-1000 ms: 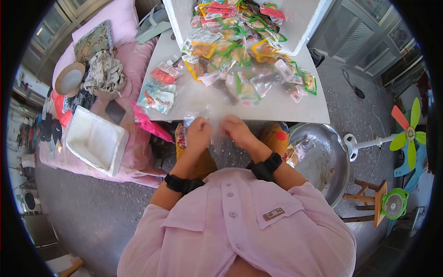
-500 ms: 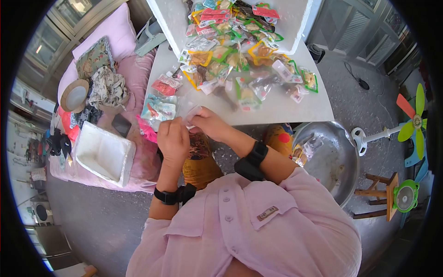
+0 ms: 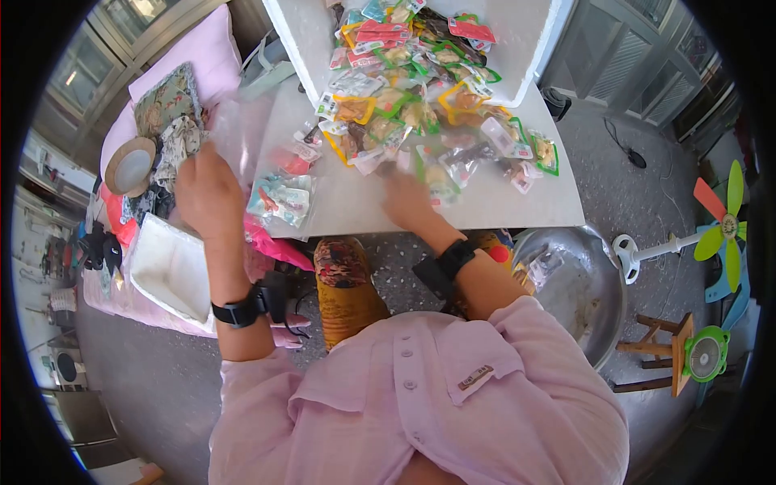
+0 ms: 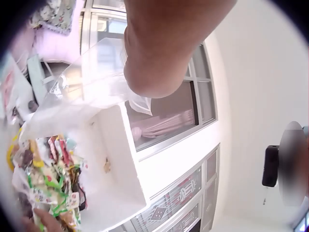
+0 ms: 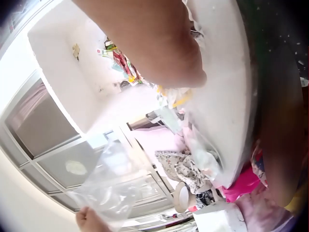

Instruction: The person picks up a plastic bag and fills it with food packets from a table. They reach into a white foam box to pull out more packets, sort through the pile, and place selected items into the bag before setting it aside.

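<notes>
My left hand (image 3: 206, 190) is raised out to my left, above the pink bed (image 3: 202, 48). Its fingers grip the bottom edge of a clear, thin plastic bag (image 3: 238, 133), which stands up loose from my grasp (see-through and crumpled in the left wrist view). My right hand (image 3: 406, 202) is low over the white table (image 3: 501, 202), at its near edge, just short of the pile of small colourful sealed snack packets (image 3: 404, 105). It is blurred, so I cannot tell whether its fingers are straight or curled. The pile spills from an open white foam box (image 3: 525, 48). A round metal basin (image 3: 574, 291) sits on the floor to my right.
</notes>
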